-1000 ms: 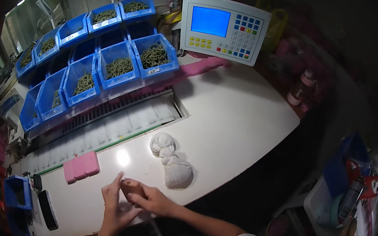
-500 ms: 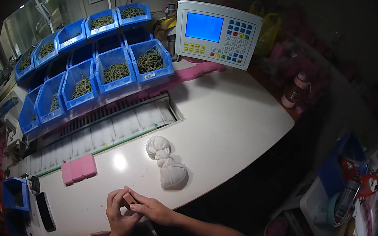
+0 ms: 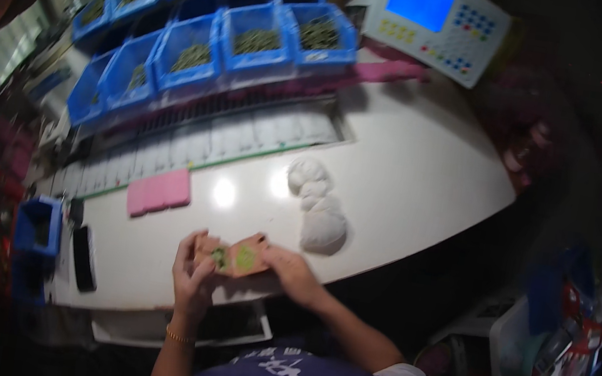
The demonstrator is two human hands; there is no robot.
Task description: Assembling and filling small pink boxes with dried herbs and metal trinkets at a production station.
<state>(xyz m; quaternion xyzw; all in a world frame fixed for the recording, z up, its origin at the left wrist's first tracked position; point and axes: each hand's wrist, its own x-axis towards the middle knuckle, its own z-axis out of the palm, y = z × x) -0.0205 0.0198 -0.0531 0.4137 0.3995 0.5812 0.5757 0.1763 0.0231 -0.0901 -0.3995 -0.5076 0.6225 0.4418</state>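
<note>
Spread apart between my hands is a reddish-brown two-part mold [image 3: 259, 243], with light green showing on its inner face. A small green piece [image 3: 219, 257] lies by the thumb of my left hand [image 3: 191, 274]; blur hides its exact shape. That hand is closed round the left half. The fingers of my right hand [image 3: 294, 273] pinch the right half at its outer edge. Just beyond the right hand, a knotted white cloth bundle [image 3: 323, 228] rests on the white table [image 3: 411, 181]. To the left of the mold lies a pink segmented block [image 3: 160, 193].
Blue bins [image 3: 192, 59] with greenish ring-like pieces stand in two tiers at the back left. A control panel [image 3: 435, 21] with a blue screen is behind the table. A black phone-like slab [image 3: 84, 258] lies at the left edge, beside a blue box [image 3: 38, 225].
The mold, closed between my hands before, is now opened out with green showing inside. My hands have moved apart. The whole view has shifted and tilted.
</note>
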